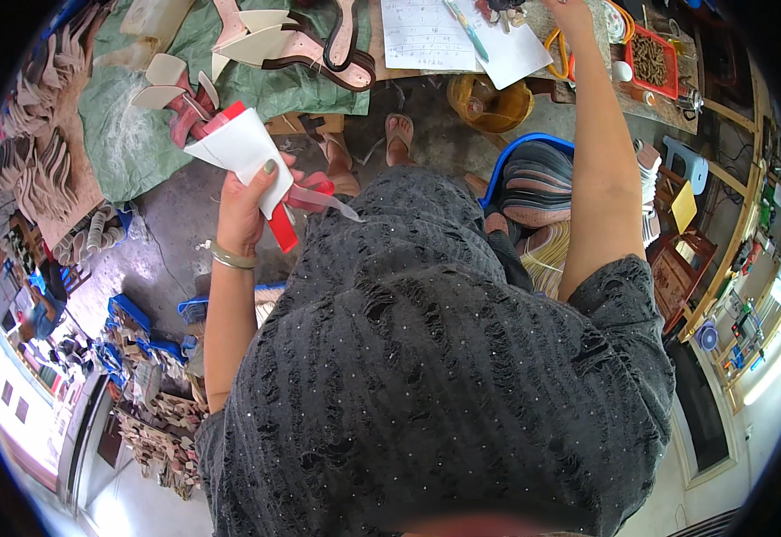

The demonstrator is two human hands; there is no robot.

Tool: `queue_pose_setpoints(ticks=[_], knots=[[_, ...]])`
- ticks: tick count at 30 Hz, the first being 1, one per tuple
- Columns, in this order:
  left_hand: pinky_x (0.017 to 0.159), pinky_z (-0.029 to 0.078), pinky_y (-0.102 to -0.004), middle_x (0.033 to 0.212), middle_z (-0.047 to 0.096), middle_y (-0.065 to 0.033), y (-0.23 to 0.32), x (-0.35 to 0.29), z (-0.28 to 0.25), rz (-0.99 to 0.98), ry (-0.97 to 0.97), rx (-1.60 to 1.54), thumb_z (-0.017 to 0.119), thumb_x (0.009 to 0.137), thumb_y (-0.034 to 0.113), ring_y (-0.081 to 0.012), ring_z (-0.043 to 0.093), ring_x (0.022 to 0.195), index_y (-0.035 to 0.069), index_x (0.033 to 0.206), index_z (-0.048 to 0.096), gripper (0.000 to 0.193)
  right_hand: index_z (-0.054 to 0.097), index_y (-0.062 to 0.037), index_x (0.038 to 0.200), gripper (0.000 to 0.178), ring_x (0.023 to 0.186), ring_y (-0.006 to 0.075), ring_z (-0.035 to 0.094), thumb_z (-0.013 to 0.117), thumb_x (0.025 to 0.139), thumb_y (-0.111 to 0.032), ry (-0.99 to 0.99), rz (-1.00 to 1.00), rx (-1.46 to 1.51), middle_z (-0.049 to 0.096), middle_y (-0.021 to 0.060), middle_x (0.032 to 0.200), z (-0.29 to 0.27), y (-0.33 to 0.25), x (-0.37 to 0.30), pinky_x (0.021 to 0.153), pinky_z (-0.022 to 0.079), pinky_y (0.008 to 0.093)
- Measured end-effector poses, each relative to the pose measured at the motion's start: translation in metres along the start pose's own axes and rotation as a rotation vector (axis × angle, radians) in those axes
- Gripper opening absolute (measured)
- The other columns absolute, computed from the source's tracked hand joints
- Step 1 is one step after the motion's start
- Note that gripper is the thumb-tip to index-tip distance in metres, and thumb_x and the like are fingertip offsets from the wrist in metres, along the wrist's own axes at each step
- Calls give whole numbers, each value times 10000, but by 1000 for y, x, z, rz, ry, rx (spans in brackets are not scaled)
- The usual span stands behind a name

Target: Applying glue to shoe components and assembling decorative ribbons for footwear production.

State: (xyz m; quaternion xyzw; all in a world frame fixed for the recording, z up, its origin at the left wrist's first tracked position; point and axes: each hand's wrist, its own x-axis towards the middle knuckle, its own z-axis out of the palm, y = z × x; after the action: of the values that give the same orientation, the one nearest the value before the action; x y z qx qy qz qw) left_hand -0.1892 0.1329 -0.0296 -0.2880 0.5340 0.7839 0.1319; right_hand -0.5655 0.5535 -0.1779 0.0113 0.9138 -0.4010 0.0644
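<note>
My left hand (251, 197) is closed around a folded white and red sheet piece (245, 152), thumb on top. Red strips and a pale, translucent strip (323, 199) trail from it toward my lap. Just beyond it, pink pieces with pale flat ends (180, 94) lie at the green cloth's edge. My right arm stretches to the far table, where my right hand (571, 12) is cut off by the upper edge, so its fingers are hidden. Close to that hand are a sheet of paper (520, 58), small dark objects (502, 9) and an orange ring (556, 54).
Insole-like shaped pieces (323, 54) lie on the green cloth (126, 143). A handwritten sheet (426, 36) and a pen (467, 29) are beside them. A red tray (672, 76) holds small brown pieces. Below stand a yellow bucket (526, 112) and a blue basket (507, 161) of stacked soles.
</note>
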Motion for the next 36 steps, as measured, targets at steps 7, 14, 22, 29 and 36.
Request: queue_pose_setpoints(ticks=[7, 14, 22, 29, 36], knots=[[791, 568, -352, 1068, 636, -138, -24, 12, 0, -103, -15, -18, 611, 913, 154, -245, 673, 907, 25, 1384, 367, 546, 584, -27, 1258, 420, 1072, 272, 623, 617, 863, -167, 80, -68, -138, 648, 155, 1183, -8, -10, -15, 918, 478, 347], [665, 576, -289, 1094, 655, -138, -34, 30, 11, -157, -47, 56, 613, 908, 131, -238, 684, 915, -11, 1174, 538, 311, 682, -60, 1113, 256, 879, 132, 675, 594, 918, -200, -109, 4, 331, 715, 20, 970, 25, -54, -103, 764, 500, 261], [713, 572, -303, 1089, 650, -129, -36, 50, 29, -138, -101, 122, 606, 911, 108, -234, 680, 927, -12, 1208, 505, 336, 566, -35, 1276, 410, 995, 118, 618, 655, 887, -132, -874, 53, 598, 659, 72, 1138, 101, -152, -249, 858, 506, 272], [820, 544, -307, 1147, 618, -117, -45, 57, 33, -75, 25, 307, 563, 920, 20, -194, 644, 990, 18, 1306, 422, 412, 449, -13, 1333, 645, 993, 268, 641, 699, 825, -322, -813, -68, 453, 645, 171, 1103, 128, -184, -271, 857, 502, 355], [902, 482, -320, 1260, 558, -116, -36, 49, 47, 5, -2, 512, 656, 842, 87, -188, 582, 1092, 62, 1436, 304, 690, 328, -13, 1404, 821, 1041, 307, 618, 739, 780, -355, -799, 61, 424, 604, 217, 1146, 124, -203, -281, 888, 488, 386]])
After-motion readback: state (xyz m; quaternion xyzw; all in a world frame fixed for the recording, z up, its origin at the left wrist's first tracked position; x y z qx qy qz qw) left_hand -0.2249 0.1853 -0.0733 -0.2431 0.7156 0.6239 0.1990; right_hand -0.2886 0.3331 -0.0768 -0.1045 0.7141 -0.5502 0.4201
